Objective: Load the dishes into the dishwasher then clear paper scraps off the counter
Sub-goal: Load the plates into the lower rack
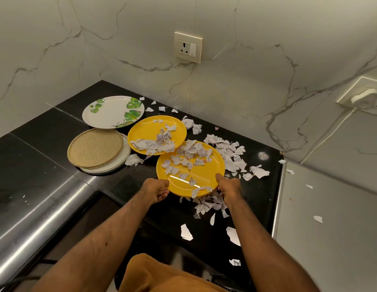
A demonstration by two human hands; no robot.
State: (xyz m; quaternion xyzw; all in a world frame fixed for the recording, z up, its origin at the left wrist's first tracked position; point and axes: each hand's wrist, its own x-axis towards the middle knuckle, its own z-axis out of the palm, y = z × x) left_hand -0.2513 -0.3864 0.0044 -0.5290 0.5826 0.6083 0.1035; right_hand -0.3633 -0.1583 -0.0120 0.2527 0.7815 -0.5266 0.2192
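Dish-loading is the step in hand, and it looks barely begun: the near yellow plate [213, 171] is held at the front edge of the black bench [46, 131], with the left hand [156, 189] on its near-left rim and the right hand [228, 187] on its near-right rim. On each hand the fingers curl under the rim while the thumb lies on top, so both hold the plate firmly. Paper scraps [231, 152] cover the plate's far half, spill off its near edge between the hands, and lie thick on the bench to its right and just in front of it. Touching its far-left rim is a second yellow plate [145, 127], also carrying scraps; which rim lies on top I cannot tell. Beyond that one sits a leaf-patterned plate [111, 112], and well to the left of the held plate a woven round [95, 147] rests on a stack of white plates [120, 163]. The dishwasher is not clearly in view. The next move probably calls for tipping the held plate so that its scraps slide onto the bench rather than the floor, then carrying it level and down to the rack. Four more pieces wait after that, and the scraps come last.
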